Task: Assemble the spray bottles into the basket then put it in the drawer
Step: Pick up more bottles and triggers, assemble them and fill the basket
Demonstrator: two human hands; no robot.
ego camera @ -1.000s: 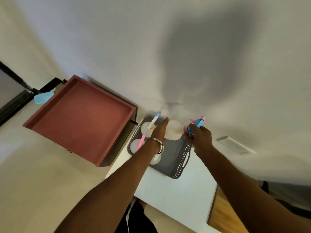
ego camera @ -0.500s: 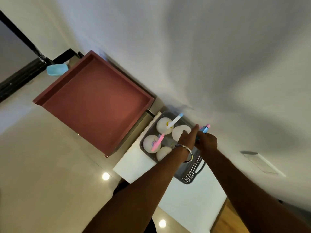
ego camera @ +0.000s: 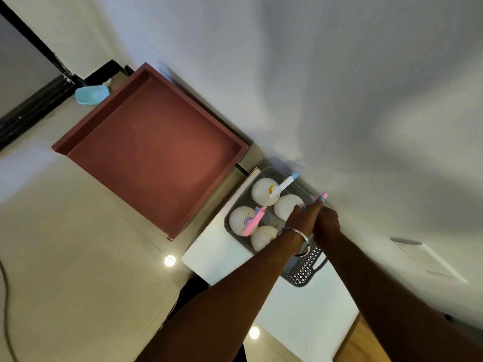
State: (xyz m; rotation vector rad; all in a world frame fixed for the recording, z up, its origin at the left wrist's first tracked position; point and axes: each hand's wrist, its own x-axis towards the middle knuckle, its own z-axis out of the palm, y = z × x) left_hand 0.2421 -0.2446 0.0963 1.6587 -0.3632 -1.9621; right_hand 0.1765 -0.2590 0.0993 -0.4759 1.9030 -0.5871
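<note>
A grey basket (ego camera: 303, 273) sits on a white tabletop (ego camera: 222, 253), its long axis running from the wall toward the person, and holds four white spray bottles (ego camera: 261, 192). No readable label shows. Both hands meet over the far bottle (ego camera: 287, 206): the left hand (ego camera: 303, 222), a bangle at its wrist, and the right hand (ego camera: 326, 220) together grip a pink-and-blue spray head (ego camera: 320, 198). An open maroon drawer (ego camera: 154, 150) stands beside the basket.

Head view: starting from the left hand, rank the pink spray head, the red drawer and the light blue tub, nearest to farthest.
From the left hand:
1. Pink spray head, in the basket just left of it.
2. Red drawer, open, farther up-left.
3. Light blue tub, beyond the drawer's far corner.
</note>
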